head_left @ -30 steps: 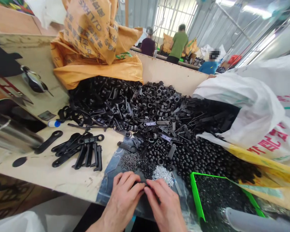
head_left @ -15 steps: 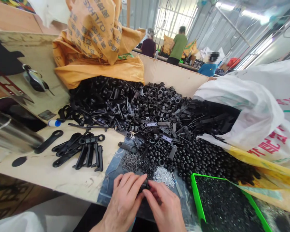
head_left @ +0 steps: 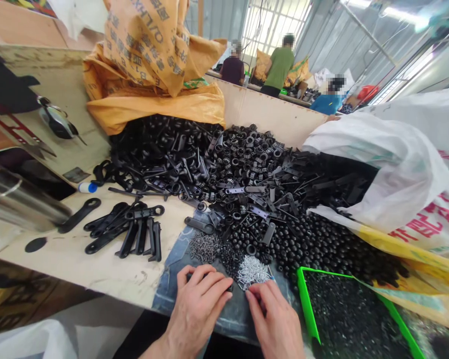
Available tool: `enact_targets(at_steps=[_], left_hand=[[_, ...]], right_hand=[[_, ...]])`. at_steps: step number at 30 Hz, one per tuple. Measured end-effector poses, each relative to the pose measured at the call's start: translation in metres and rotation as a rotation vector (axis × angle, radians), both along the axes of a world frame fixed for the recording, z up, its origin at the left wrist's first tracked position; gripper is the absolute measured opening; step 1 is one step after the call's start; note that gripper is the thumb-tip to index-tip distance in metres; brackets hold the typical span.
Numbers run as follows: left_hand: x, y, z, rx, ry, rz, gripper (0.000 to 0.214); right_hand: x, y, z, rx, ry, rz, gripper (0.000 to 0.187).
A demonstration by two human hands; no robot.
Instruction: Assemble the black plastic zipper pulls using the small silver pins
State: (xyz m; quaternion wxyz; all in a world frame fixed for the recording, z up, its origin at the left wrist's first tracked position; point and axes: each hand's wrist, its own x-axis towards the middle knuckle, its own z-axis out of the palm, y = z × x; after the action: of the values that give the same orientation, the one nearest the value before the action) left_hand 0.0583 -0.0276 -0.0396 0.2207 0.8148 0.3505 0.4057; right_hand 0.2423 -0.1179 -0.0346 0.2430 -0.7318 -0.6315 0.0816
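My left hand [head_left: 199,301] is curled over a black plastic part [head_left: 230,288]. Only bits of that part show at the fingertips and behind the knuckles, so its full shape is hidden. To the right, my right hand [head_left: 275,314] has thumb and forefinger close together at the near edge of a heap of small silver screws [head_left: 252,270]. Whatever may be between those fingers is too small to make out. Beyond my left hand lie a pile of tiny grey metal pieces [head_left: 205,246] and one of tiny black pieces [head_left: 229,258].
Black handles [head_left: 129,229] lie at left beside a steel flask [head_left: 22,199]. Heaps of black rings [head_left: 247,149] and black balls [head_left: 303,244] fill the back. A green-rimmed tray [head_left: 309,309] stands at right. Several people work beyond the board [head_left: 262,107].
My right hand has moved away from the black part, rightwards to the silver screws. My left hand keeps the part and stays nearly in place. The view has shifted slightly.
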Motion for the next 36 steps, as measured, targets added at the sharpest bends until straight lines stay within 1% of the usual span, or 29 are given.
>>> enact_targets(at_steps=[2,4,9,12,15,18,20,22,24,26,28,30,32,36], left_hand=[[0.0,0.001,0.0,0.021,-0.007,-0.005,0.021],[-0.002,0.002,0.001,0.007,0.002,-0.027,0.019],[-0.005,0.002,0.006,-0.133,0.013,-0.066,0.013],[-0.004,0.001,0.008,-0.169,-0.003,-0.058,0.012],[-0.004,0.002,0.008,-0.188,-0.013,-0.07,0.013],[-0.004,0.003,0.008,-0.13,0.002,-0.117,0.015],[-0.005,0.004,0.006,-0.092,0.002,-0.135,0.017],[-0.005,0.005,0.005,-0.091,-0.015,-0.138,0.018],[-0.006,0.004,0.004,-0.12,-0.021,-0.144,0.018],[-0.006,0.004,0.005,-0.155,-0.003,-0.158,0.014],[-0.006,0.005,0.007,-0.181,0.022,-0.164,0.009],[-0.007,0.006,0.01,-0.195,0.048,-0.179,0.008],[-0.007,0.007,0.014,-0.201,0.065,-0.191,0.011],[-0.009,0.007,0.018,-0.197,0.091,-0.194,0.014]], right_hand=[[-0.004,0.005,-0.002,-0.001,-0.038,0.004,0.031],[-0.004,0.009,0.0,0.008,-0.053,0.02,0.035],[-0.002,0.016,0.013,0.025,-0.068,0.085,0.046],[0.001,0.017,0.016,0.036,-0.04,0.134,0.045],[0.004,0.016,0.013,0.027,-0.012,0.157,0.042],[0.008,0.013,0.01,0.014,0.041,0.153,0.036],[0.01,0.01,0.009,-0.003,0.134,0.138,0.029],[0.009,0.008,0.009,-0.037,0.285,0.088,0.023],[0.005,0.007,0.011,-0.08,0.481,0.005,0.022],[-0.002,0.01,0.014,-0.088,0.682,-0.064,0.023],[-0.01,0.014,0.017,-0.042,0.791,-0.063,0.024],[-0.016,0.018,0.018,0.035,0.772,0.003,0.021],[-0.021,0.02,0.016,0.087,0.687,0.059,0.015],[-0.024,0.019,0.011,0.171,0.535,0.082,0.017]])
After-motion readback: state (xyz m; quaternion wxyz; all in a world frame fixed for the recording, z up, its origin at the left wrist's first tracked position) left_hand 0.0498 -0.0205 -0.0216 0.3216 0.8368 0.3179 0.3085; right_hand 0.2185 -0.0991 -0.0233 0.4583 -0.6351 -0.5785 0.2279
